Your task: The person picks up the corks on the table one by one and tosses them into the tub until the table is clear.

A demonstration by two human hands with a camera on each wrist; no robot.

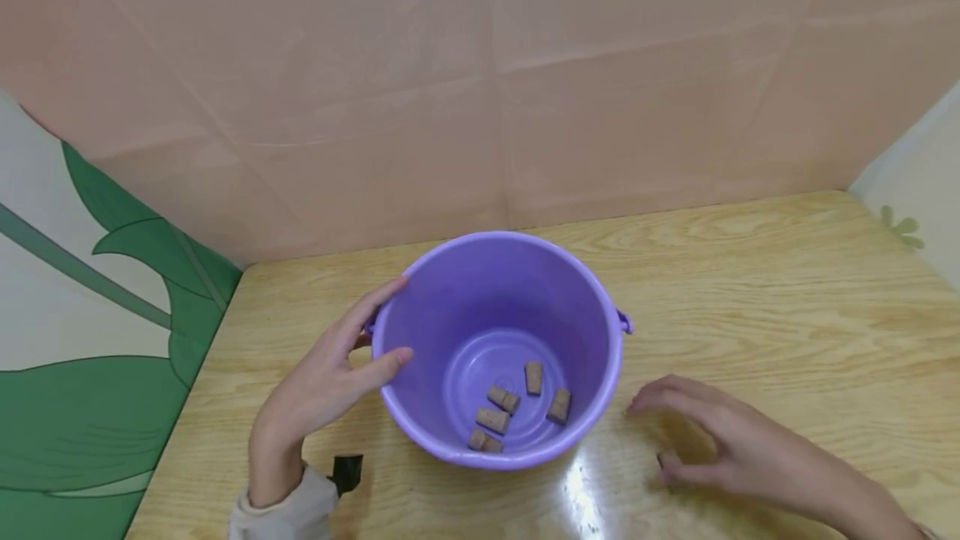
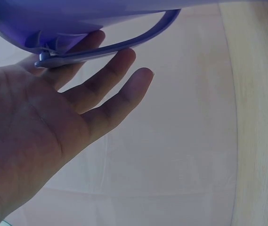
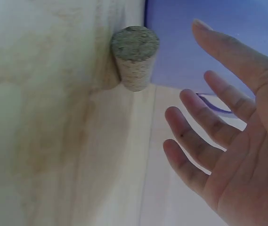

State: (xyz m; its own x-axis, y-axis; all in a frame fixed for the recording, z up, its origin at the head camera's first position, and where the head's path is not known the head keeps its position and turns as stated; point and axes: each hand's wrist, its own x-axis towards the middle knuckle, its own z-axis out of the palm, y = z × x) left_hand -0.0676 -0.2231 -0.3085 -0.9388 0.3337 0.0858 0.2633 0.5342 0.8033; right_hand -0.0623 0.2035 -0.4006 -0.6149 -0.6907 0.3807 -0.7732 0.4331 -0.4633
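A purple bucket (image 1: 498, 277) is tilted toward me on the wooden table, with several corks (image 1: 492, 420) lying in its bottom. My left hand (image 1: 326, 377) holds the bucket's left rim, thumb over the inside and fingers outside. In the left wrist view, those fingers pass by the bucket's handle (image 2: 119, 46). To the right of the bucket, my right hand (image 1: 738, 444) hovers over the table with its fingers spread and apart, holding nothing. In the right wrist view, a single cork (image 3: 134, 52) is on the table in front of this hand, beside the bucket's outer wall.
The wooden table (image 1: 757, 290) extends on both sides of the bucket. A pinkish covering (image 1: 480, 107) rises behind it. A green leaf-patterned panel (image 1: 90, 415) borders the left, and a pale panel (image 1: 922, 190) the right. A small black object (image 1: 347, 473) is by the left sleeve.
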